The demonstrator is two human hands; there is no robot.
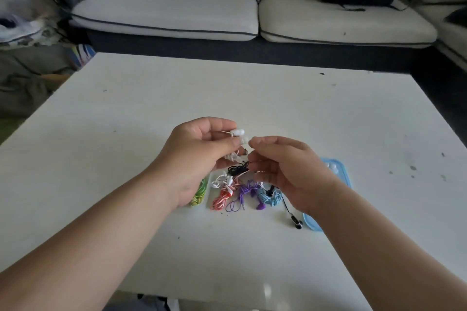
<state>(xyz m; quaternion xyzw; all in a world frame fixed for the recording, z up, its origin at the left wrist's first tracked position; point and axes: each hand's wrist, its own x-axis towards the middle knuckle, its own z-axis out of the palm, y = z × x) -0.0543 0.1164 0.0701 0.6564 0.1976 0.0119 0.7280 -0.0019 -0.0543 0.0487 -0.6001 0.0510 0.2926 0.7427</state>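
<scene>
Finding, left to right. The left hand [199, 149] is raised above the counter [126, 134]. Its fingers are curled, and thumb and forefinger pinch the white earphones [237, 132] just behind the buds.

The upper bud lies roughly level. Its long axis runs left to right and its tip points across the gap at the right hand. A second, paler bud sits directly beneath it. The rest of the white cord hangs in a loose bunch under the left fingers, with the plug dangling between the two hands.

The right hand [285, 166] is at the same height, just beside the buds. Its fingers are curled, and thumb and forefinger are closed in a pinch on the thin cord at the lower bud.

Judgement: the left hand carries the bulk of the set and is the nearer one. The right hand holds only a fine end. Any winding or drawing out would therefore run along the line between the hands.

Below the hands, on the counter, sits a row of other sets:
- green earphones [199, 193], under the left wrist
- red earphones [222, 198]
- purple earphones [243, 190]
- light blue earphones [270, 197]
- a black earbud [297, 222], trailing toward the person

A blue pouch [338, 171] lies under and beyond the right wrist, partly hidden by it.
</scene>
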